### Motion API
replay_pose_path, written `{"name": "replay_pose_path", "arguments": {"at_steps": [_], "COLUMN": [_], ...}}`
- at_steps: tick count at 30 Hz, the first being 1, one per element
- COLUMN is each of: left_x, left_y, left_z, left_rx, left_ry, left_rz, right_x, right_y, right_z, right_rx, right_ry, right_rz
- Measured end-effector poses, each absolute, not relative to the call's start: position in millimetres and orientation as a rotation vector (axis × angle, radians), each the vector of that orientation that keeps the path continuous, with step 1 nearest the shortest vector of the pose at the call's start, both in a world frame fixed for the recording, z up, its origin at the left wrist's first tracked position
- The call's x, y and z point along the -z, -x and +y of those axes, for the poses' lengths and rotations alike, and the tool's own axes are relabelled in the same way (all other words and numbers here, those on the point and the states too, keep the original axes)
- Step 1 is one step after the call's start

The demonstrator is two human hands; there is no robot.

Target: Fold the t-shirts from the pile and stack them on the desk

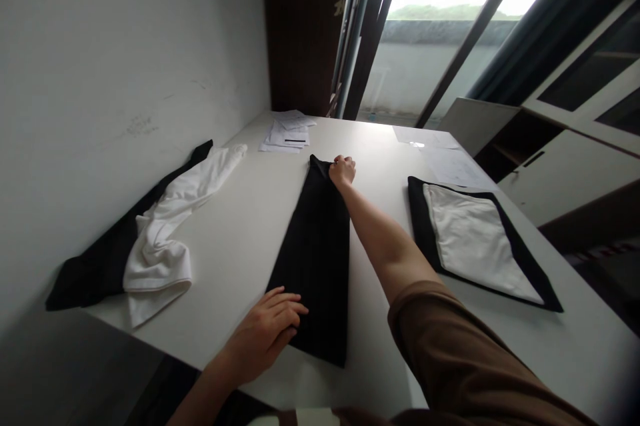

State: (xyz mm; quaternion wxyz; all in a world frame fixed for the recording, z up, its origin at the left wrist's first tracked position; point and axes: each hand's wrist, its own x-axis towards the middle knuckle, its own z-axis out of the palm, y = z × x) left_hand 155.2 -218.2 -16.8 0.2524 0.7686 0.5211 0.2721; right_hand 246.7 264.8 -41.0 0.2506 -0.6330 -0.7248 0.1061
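Black cloth (323, 246) flat mid-table on the white tabletop (230, 233), long axis running away from the body, far end pinched in the curled, nearly closed fingers of the right hand (343, 171). At the near end, closer to that left edge, left hand (265, 333) with loosely open fingers resting without grip, cloth stretching ahead and rightward from them. Farther out, rumpled white garment (165, 233) leftward, flat white piece (465, 233) rightward.
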Motion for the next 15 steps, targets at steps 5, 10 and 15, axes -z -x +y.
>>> {"name": "replay_pose_path", "arguments": {"at_steps": [5, 10, 15], "left_x": [11, 4, 3], "left_y": [-158, -158, -155], "left_z": [-218, -216, -211], "left_rx": [-0.777, -0.713, -0.629], "left_ry": [-2.1, -2.084, -2.005], "left_rz": [1.333, 1.398, 1.493], "right_x": [36, 34, 47], "right_y": [-223, -206, -199], "right_z": [284, 301, 314], "right_rx": [-0.38, -0.37, -0.504], "right_ry": [1.656, 1.675, 1.732], "right_rz": [-2.219, -2.284, -2.315]}}
